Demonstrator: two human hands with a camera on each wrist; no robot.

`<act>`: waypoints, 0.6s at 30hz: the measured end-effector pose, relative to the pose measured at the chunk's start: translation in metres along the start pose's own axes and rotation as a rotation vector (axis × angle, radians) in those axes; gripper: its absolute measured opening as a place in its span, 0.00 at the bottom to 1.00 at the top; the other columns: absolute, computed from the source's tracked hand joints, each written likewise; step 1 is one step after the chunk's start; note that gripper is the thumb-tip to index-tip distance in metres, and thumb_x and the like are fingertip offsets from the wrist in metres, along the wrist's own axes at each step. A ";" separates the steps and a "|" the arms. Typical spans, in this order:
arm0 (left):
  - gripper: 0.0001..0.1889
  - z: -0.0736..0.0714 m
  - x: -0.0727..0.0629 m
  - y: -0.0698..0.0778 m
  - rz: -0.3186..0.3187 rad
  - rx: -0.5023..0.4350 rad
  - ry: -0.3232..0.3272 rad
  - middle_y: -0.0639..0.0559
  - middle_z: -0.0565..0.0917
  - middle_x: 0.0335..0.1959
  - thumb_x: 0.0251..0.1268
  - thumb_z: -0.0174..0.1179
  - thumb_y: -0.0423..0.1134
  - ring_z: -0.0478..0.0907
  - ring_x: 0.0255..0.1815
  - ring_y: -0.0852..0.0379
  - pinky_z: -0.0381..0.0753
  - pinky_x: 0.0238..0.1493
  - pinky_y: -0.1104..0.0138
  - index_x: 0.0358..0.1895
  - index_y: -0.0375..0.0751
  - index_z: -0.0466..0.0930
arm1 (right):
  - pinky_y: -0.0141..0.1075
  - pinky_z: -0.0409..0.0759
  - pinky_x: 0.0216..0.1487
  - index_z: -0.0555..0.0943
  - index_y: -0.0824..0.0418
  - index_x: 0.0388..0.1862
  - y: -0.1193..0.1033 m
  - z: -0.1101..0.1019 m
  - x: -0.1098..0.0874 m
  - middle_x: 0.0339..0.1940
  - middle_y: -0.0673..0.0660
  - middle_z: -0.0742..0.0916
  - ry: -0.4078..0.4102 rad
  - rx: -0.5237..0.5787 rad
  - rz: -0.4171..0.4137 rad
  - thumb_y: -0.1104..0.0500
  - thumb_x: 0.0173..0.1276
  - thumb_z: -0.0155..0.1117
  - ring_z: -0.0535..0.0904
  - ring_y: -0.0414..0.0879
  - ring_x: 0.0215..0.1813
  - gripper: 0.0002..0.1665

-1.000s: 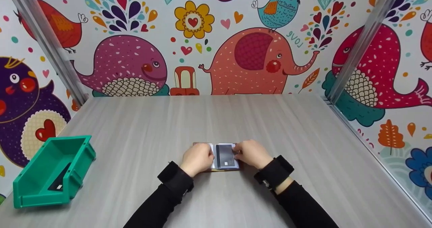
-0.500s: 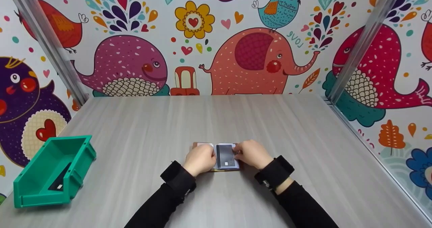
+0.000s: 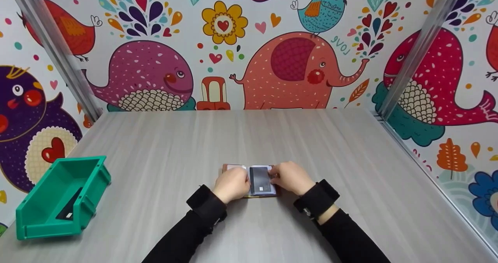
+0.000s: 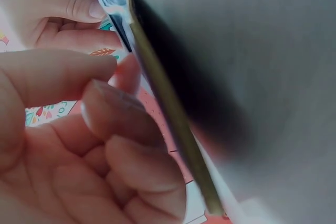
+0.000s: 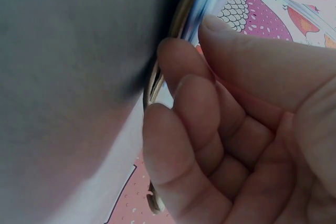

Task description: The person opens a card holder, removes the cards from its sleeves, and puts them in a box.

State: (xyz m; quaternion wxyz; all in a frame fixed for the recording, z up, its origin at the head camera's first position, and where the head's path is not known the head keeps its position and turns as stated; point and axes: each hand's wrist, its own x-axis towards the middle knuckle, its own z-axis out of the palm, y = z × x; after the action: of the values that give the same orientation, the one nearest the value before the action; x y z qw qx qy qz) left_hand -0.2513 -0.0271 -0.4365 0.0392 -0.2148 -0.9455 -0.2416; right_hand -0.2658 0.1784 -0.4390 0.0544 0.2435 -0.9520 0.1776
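Note:
In the head view a brown-covered card holder (image 3: 228,167) with clear sleeves lies open on the table. A dark bank card (image 3: 260,177) with a pale chip sits in its right-hand sleeve; a blacker strip shows along the card's left side. My left hand (image 3: 232,184) is over the left page, fingers curled and fingertips right at that strip; whether they grip the card I cannot tell. My right hand (image 3: 291,177) pinches the holder's right side between thumb and fingers. In the right wrist view the thumb (image 5: 231,38) lies against the sleeves.
A green plastic bin (image 3: 50,230) stands at the table's left, with another dark card (image 3: 70,205) inside. Patterned walls enclose the table (image 3: 249,138) at the back and sides, with metal posts (image 3: 418,53) at the corners.
My left hand has shifted slightly right toward the fold, uncovering more of the left page's upper corner. The right hand, card and holder stay in place.

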 end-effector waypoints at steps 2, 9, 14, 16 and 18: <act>0.15 0.001 0.001 0.000 0.004 0.006 -0.006 0.55 0.69 0.17 0.52 0.59 0.30 0.65 0.18 0.57 0.68 0.21 0.60 0.14 0.44 0.65 | 0.46 0.80 0.35 0.89 0.62 0.38 0.000 0.000 0.000 0.34 0.59 0.89 0.003 0.003 -0.001 0.65 0.56 0.75 0.83 0.51 0.33 0.10; 0.17 0.001 0.003 -0.001 -0.008 -0.004 -0.056 0.55 0.68 0.15 0.53 0.59 0.31 0.64 0.18 0.57 0.66 0.21 0.62 0.13 0.45 0.63 | 0.47 0.80 0.35 0.89 0.62 0.39 0.001 0.000 -0.001 0.34 0.59 0.89 0.007 0.009 -0.005 0.65 0.55 0.75 0.83 0.51 0.33 0.10; 0.21 -0.001 0.005 -0.001 -0.025 -0.033 -0.099 0.57 0.65 0.13 0.55 0.58 0.32 0.63 0.16 0.59 0.63 0.20 0.65 0.11 0.48 0.58 | 0.46 0.79 0.33 0.88 0.61 0.35 0.001 0.000 -0.001 0.31 0.57 0.88 0.008 -0.021 -0.022 0.64 0.55 0.75 0.82 0.50 0.31 0.08; 0.21 -0.001 0.006 -0.002 -0.033 -0.046 -0.115 0.57 0.66 0.13 0.55 0.59 0.32 0.64 0.16 0.58 0.64 0.21 0.65 0.12 0.49 0.59 | 0.45 0.78 0.31 0.88 0.60 0.35 0.001 0.000 -0.001 0.29 0.56 0.87 0.008 -0.027 -0.024 0.64 0.56 0.75 0.81 0.49 0.30 0.07; 0.20 -0.001 0.006 -0.003 -0.039 -0.057 -0.126 0.57 0.67 0.14 0.54 0.60 0.33 0.65 0.18 0.58 0.67 0.23 0.63 0.12 0.48 0.60 | 0.45 0.78 0.31 0.88 0.60 0.35 0.001 0.000 -0.001 0.28 0.56 0.87 0.008 -0.027 -0.019 0.64 0.56 0.75 0.81 0.49 0.29 0.07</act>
State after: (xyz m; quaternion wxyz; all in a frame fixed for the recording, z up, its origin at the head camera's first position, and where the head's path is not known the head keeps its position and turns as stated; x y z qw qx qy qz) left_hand -0.2581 -0.0276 -0.4353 -0.0312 -0.2120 -0.9429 -0.2550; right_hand -0.2656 0.1792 -0.4391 0.0630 0.2511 -0.9517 0.1652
